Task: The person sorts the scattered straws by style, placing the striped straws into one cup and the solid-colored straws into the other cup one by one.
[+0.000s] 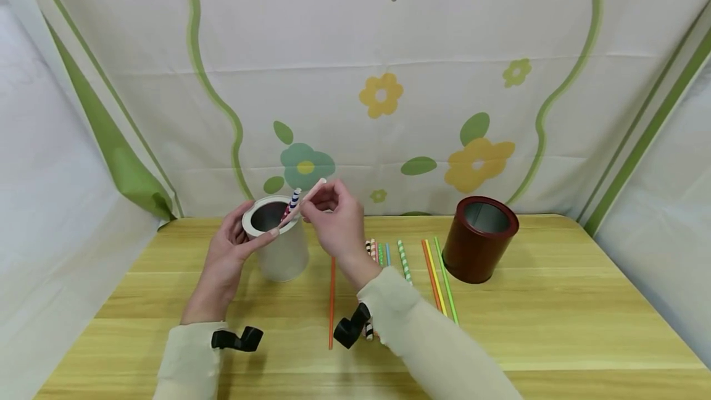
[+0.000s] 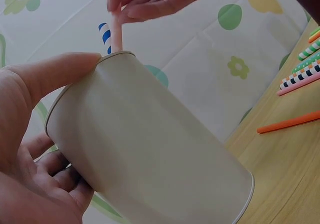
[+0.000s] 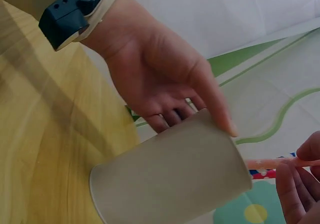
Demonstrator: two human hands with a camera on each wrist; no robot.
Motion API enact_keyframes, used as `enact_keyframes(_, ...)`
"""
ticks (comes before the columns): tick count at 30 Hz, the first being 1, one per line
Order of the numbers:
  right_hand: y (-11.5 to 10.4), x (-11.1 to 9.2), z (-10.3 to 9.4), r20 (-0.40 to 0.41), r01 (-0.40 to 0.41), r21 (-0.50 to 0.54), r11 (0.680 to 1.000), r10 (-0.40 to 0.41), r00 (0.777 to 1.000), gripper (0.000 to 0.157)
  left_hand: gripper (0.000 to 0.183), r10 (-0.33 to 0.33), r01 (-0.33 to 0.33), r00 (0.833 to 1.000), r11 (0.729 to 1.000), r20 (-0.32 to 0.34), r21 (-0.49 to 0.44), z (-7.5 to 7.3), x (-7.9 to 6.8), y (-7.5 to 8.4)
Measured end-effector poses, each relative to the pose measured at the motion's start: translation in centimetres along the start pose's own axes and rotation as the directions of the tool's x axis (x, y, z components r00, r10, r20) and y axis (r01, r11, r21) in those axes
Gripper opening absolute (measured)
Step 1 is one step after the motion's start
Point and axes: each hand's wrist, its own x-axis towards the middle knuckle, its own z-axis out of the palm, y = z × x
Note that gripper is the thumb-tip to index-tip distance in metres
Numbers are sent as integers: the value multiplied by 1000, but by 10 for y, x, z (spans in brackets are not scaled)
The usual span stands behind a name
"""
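Observation:
My left hand [image 1: 222,258] grips a white can [image 1: 284,255] near its top, thumb at the rim and fingers round the far side. The can stands on the wooden table. With thumb and fingertips my right hand [image 1: 340,222] pinches a pink straw [image 2: 116,38] above the can's mouth. The straw leans over the rim, and its lower end is hidden behind the can wall in the left wrist view. Beside it, a blue-and-white striped straw [image 2: 105,35] and a red straw with white dots [image 3: 262,174] poke out of the can.
A dark red can [image 1: 472,252] stands at the right. Orange, yellow and green straws [image 1: 436,276] lie left of it. Several patterned straws [image 1: 403,258] lie mid-table, partly under the right forearm. A single orange straw [image 1: 331,313] lies between the arms. A flowered cloth [image 1: 344,36] hangs behind.

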Motion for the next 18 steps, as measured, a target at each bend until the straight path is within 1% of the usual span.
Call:
enact_keyframes(4,5,-1,5,29,-9,-90,996,12,999,16,88,-1,1,1000,1000,-2,-8,0,0,0)
enact_keyframes(7,8,-2,8,26,-5,-129,992,9,1000,15,88,-5,5,1000,1000,2,-13,0,0,-1)
enact_keyframes(11,12,-3,11,14,-8,-128,992,10,1000,16,88,3,-3,1000,1000,-1,-16,0,0,-2)
enact_keyframes(14,15,-3,13,19,-1,-123,992,3,1000,17,87,18,-18,1000,1000,-2,-17,0,0,-2)
enact_keyframes(18,18,-2,15,31,-3,-129,992,7,999,17,87,17,-17,1000,1000,2,-18,0,0,-1)
